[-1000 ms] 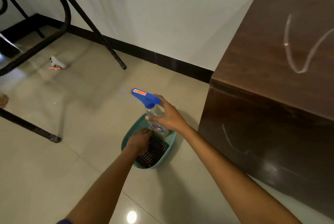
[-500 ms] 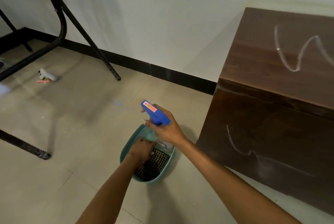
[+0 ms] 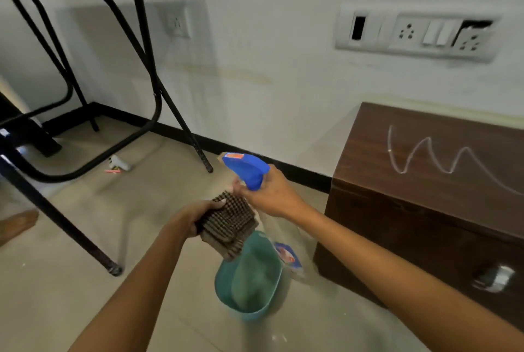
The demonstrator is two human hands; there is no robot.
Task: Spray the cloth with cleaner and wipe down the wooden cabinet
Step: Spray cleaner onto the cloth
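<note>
while the left hand (image 3: 195,217) grips the folded cloth (image 3: 228,224), the right hand (image 3: 272,195) clasps the spray bottle (image 3: 249,170) over a teal basket (image 3: 246,306), cabinet (image 3: 425,181) just beside.

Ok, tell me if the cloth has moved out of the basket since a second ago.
Yes. The cloth has come up out of the teal basket, now gripped in the left hand above it.

Cabinet (image 3: 425,195) right of basin (image 3: 249,289)
</note>
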